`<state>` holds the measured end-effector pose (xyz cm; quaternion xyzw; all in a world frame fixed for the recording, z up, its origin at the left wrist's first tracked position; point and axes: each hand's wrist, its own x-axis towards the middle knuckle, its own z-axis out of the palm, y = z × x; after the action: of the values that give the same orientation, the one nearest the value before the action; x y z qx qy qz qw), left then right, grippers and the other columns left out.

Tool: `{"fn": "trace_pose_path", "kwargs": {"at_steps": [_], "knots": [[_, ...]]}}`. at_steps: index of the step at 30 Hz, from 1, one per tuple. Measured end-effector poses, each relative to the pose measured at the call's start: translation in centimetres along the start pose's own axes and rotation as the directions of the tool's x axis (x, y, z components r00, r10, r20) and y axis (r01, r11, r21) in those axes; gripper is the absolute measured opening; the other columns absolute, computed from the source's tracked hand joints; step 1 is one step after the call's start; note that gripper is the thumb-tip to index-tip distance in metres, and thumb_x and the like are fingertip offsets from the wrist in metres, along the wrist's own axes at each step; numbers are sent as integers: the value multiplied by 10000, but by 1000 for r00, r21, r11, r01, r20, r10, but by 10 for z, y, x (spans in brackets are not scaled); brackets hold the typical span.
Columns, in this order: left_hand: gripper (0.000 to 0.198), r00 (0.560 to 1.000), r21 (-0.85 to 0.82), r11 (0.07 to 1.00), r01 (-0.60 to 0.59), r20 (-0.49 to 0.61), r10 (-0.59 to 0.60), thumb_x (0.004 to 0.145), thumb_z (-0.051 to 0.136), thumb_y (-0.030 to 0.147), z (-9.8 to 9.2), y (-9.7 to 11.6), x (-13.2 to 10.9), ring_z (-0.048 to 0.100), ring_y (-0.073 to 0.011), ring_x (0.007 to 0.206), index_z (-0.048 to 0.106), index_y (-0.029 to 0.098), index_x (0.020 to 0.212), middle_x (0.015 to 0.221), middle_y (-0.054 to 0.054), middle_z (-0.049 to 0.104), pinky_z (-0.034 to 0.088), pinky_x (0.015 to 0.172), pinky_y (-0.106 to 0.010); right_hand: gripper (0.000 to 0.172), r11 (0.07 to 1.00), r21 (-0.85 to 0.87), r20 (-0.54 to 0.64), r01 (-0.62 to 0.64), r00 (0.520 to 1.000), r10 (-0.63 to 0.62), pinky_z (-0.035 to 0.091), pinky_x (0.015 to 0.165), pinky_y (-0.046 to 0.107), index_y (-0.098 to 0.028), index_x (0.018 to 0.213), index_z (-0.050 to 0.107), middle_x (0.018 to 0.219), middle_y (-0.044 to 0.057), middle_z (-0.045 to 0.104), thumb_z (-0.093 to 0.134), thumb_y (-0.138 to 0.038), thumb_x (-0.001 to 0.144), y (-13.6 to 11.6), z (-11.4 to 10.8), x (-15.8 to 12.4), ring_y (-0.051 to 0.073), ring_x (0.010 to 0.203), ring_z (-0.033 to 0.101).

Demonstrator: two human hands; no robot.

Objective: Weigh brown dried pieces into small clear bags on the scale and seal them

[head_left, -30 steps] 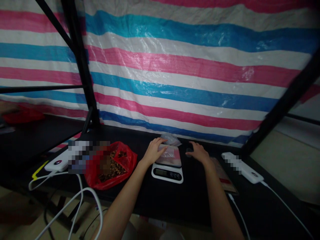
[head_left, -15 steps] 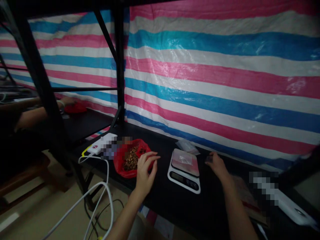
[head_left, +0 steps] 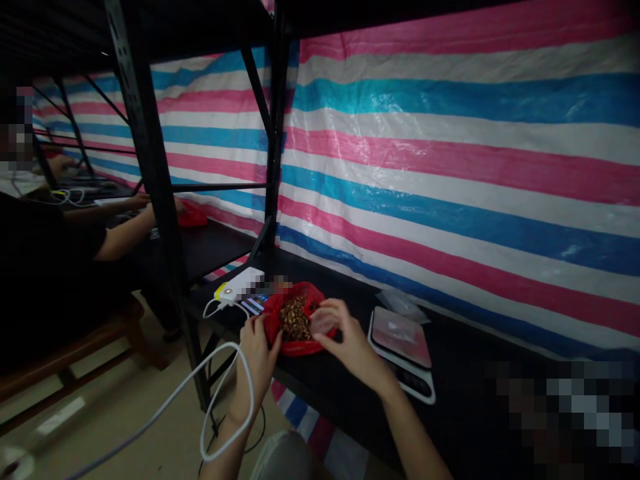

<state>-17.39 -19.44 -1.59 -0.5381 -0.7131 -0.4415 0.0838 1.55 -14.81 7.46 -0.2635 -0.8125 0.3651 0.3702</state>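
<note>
A red plastic bag (head_left: 320,293) stands open on the black shelf, with many small brown-gold pieces (head_left: 295,319) in it, too small to name for sure. My left hand (head_left: 256,350) is at the bag's near left side, thumb and fingers about its rim. In my right hand (head_left: 353,347), between thumb and fingers, is a small clear plastic cup (head_left: 325,321), held over the right part of the bag. Right of that hand lies a white kitchen scale (head_left: 425,393), with a small clear bag (head_left: 400,328) on its plate.
Clear plastic bags (head_left: 406,307) lie behind the scale. A white power bank (head_left: 245,283) with a white cable (head_left: 175,393) sits left of the red bag; the cable loops before my left arm. A black post (head_left: 145,167) separates me from a co-worker's arm (head_left: 127,233).
My right hand has come left from beyond the scale to the red bag, carrying the clear cup. My left hand has shifted from the bag's right side to its left rim. The view has turned left.
</note>
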Motion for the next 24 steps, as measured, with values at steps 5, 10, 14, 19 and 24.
{"fn": "trace_pose_path", "kwargs": {"at_steps": [5, 10, 14, 19, 24], "knots": [[150, 997, 77, 997, 26, 66, -31, 800, 439, 235, -9, -8, 11, 505, -229, 897, 522, 186, 915, 951, -74, 492, 448, 772, -366, 347, 979, -202, 94, -36, 994, 55, 433, 864, 340, -265, 1080, 451, 1038, 23, 603, 571, -220, 757, 18, 45, 16, 177, 993, 560], [148, 989, 162, 984, 68, 121, -88, 827, 403, 261, -19, -9, 16, 536, -213, 851, 529, 184, 815, 884, -64, 514, 455, 660, -306, 344, 855, -518, 11, -5, 1000, 13, 374, 872, 402, -238, 1086, 468, 1060, 55, 606, 560, -191, 757, 38, 34, 22, 229, 978, 558], [159, 993, 165, 986, -26, 121, 6, 808, 432, 213, -15, -7, 20, 529, -218, 892, 537, 191, 925, 933, -72, 531, 461, 667, -303, 339, 772, -636, 5, 9, 1000, -7, 356, 824, 396, -241, 1064, 486, 1013, 57, 624, 562, -174, 741, 37, 30, 23, 238, 937, 564], [196, 988, 81, 990, -117, 107, 108, 817, 422, 191, -7, -6, 24, 546, -201, 860, 585, 212, 923, 925, -68, 537, 476, 705, -300, 330, 817, -565, 85, 115, 993, -80, 361, 834, 367, -245, 1065, 475, 1025, 51, 601, 536, -165, 751, 24, 42, 28, 221, 977, 534], [209, 981, 114, 979, -166, 116, 153, 831, 401, 192, -12, 0, 34, 520, -222, 911, 595, 211, 905, 958, -76, 532, 482, 700, -308, 337, 861, -479, 144, 170, 983, -114, 370, 831, 351, -233, 1059, 447, 1005, 36, 600, 548, -165, 744, 25, 55, 45, 206, 962, 547]]}}
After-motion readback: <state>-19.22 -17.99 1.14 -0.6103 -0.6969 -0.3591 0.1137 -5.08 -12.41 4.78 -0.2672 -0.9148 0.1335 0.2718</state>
